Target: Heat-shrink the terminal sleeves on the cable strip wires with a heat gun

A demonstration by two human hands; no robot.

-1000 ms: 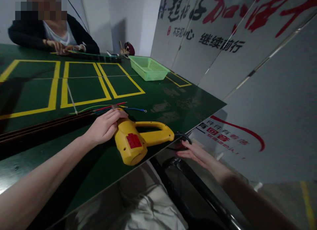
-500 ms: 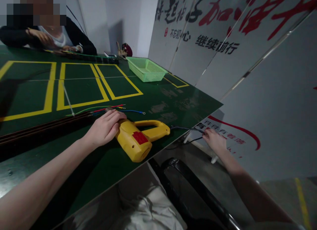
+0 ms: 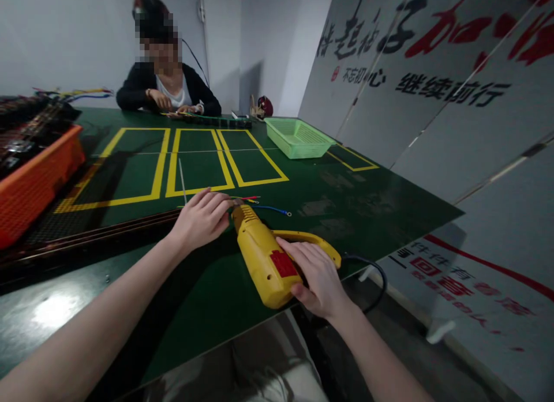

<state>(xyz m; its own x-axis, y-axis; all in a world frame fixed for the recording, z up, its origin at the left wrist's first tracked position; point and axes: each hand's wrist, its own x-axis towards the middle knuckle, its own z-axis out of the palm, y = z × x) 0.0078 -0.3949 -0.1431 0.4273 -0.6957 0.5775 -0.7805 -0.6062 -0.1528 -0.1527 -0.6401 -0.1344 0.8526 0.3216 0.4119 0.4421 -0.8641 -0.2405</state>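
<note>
A yellow heat gun (image 3: 255, 252) with a red label lies on the green table, its nozzle pointing away from me. My right hand (image 3: 314, 269) is closed over the rear of its body and handle, the thumb at the back end. My left hand (image 3: 203, 217) is beside the nozzle, fingers curled with their tips close to it; what lies under them is hidden. Just past the nozzle lie a blue wire (image 3: 272, 208) with a ring terminal and a red wire (image 3: 249, 198). A long dark strip (image 3: 108, 237) runs leftward from under my left hand.
An orange basket (image 3: 52, 177) heaped with dark wired parts stands at the left. A light green basket (image 3: 298, 139) sits toward the back right. Across the table (image 3: 346, 200) a person handles similar parts. The gun's black cord (image 3: 383, 281) loops over the table's edge.
My right hand has let go of the cord and moved left onto the heat gun. My left hand has shifted from the gun's front to beside its nozzle. The view has turned left.
</note>
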